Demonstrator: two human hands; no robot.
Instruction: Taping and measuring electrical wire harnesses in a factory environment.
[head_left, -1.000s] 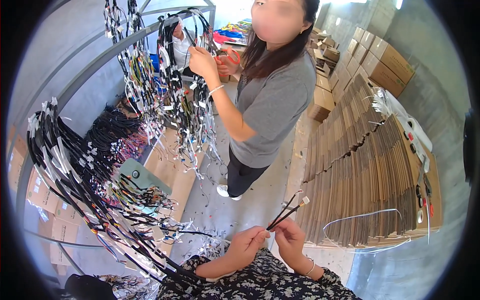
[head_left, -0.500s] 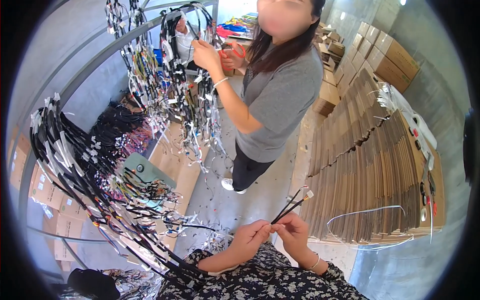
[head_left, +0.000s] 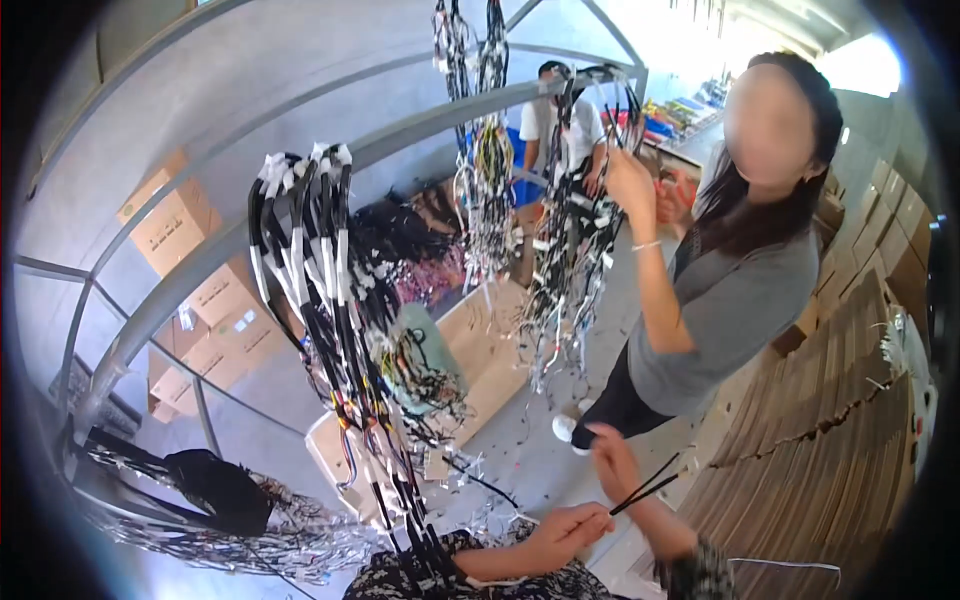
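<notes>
My left hand (head_left: 568,537) is closed around a thin black two-branched wire harness (head_left: 642,494), low in front of me. Its free ends point up and to the right and pass in front of my right forearm. My right hand (head_left: 614,462) is raised just beyond the harness, off it, its somewhat blurred fingers apart and nothing visible in them. Left of my hands, a thick bundle of black cables with white wraps (head_left: 325,250) hangs over a metal rail (head_left: 420,130), its lower end reaching down beside my left forearm.
A co-worker in a grey top (head_left: 745,300) stands ahead, handling hanging harnesses (head_left: 575,230) with red-handled scissors (head_left: 678,190). Another person (head_left: 560,130) is behind the rack. Flattened cardboard (head_left: 810,500) is stacked at right. Boxes (head_left: 215,290) stand left, near a heap of cables (head_left: 300,530).
My view has swung left and up, shifting the scene rightward and down. My right hand has let go of the harness and moved forward; my left hand keeps hold.
</notes>
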